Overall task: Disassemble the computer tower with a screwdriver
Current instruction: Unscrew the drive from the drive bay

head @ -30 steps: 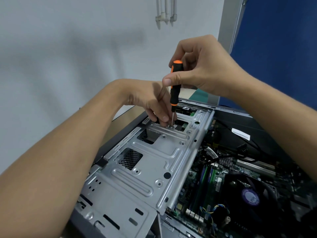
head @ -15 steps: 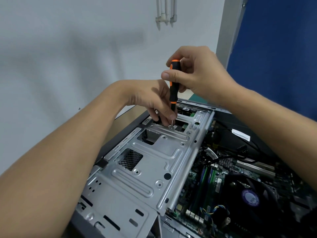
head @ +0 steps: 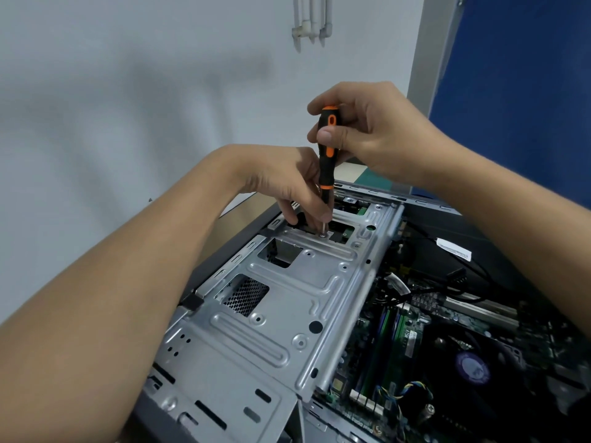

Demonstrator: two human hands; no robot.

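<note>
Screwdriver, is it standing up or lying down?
Standing up, nearly straight. The right hand grips the screwdriver handle; the left hand pinches its shaft, tip on a screw in the metal cage.
</note>
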